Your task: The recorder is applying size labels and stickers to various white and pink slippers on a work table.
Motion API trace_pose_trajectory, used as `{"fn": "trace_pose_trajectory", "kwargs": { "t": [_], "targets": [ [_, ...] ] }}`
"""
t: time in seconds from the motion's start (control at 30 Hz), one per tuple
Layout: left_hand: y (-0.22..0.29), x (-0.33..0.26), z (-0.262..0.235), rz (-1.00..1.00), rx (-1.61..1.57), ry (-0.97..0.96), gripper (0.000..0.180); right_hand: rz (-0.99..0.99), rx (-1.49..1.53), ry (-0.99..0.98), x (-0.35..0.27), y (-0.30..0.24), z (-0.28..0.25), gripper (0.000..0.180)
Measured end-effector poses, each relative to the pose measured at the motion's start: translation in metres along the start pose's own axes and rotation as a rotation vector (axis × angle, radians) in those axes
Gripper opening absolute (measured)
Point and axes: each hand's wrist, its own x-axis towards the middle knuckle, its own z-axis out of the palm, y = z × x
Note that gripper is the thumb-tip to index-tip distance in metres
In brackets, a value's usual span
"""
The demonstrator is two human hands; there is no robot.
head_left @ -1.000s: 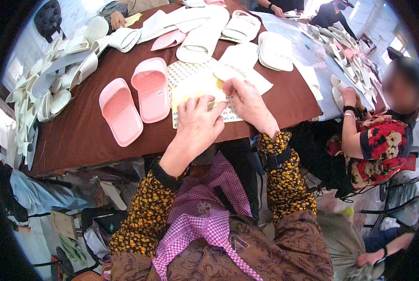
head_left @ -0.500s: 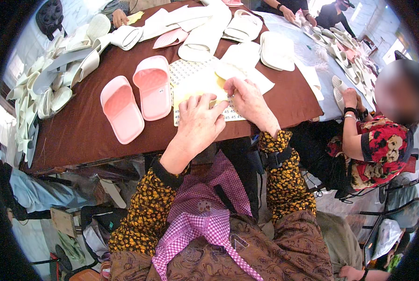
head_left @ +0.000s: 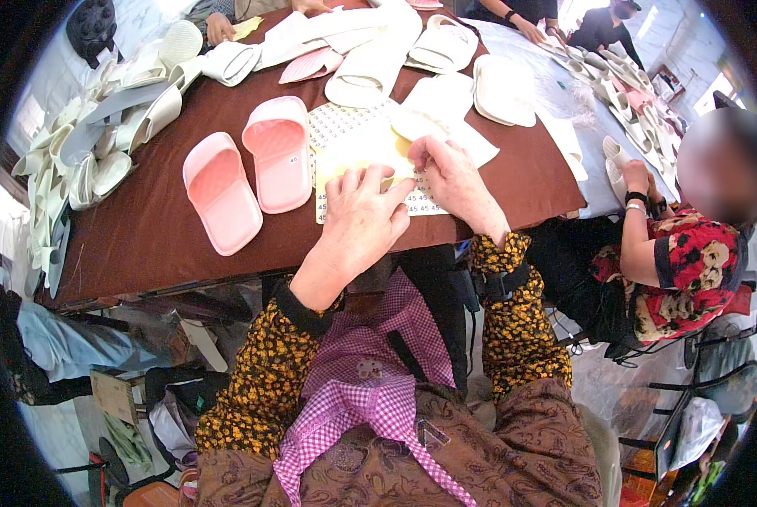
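Observation:
A sheet of small printed stickers [head_left: 334, 127] with a yellow bare patch lies on the table before me. My left hand [head_left: 363, 211] rests on its near part, fingers bent and spread apart. Just right of it, my right hand [head_left: 461, 184] is over the sheet's right side, its thumb and forefinger drawn together; whatever is between them is too small to make out. Left of the sheet lie two pink slippers, a nearer one [head_left: 233, 221] and a farther one [head_left: 281, 190]. The farther slipper bears a small sticker on its insole.
White slippers [head_left: 503, 91] lie beyond the sheet on the brown-covered table [head_left: 133, 245]. A heap of pale slippers [head_left: 99, 135] fills its left end. At right, a person in a flowered top [head_left: 691, 253] handles a slipper by a blue-covered table [head_left: 594, 190]. Other people's hands [head_left: 220, 29] show across the table.
Both my hands keep nearly the same place over the sticker sheet. The view has shifted slightly, and another person's hand has appeared at the table's far edge.

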Motion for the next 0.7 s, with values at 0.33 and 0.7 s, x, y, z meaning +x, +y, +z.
{"fn": "trace_pose_trajectory", "kwargs": {
  "t": [0.33, 0.7],
  "targets": [
    [-0.0012, -0.0008, 0.0001, 0.011, -0.004, 0.008, 0.03, 0.04, 0.102, 0.012, -0.0006, 0.0014, 0.0008, 0.02],
    [-0.0012, -0.0004, -0.0007, 0.006, -0.012, 0.005, 0.029, 0.09, 0.202, 0.013, 0.0002, -0.0012, 0.0004, 0.02]
  ]
}}
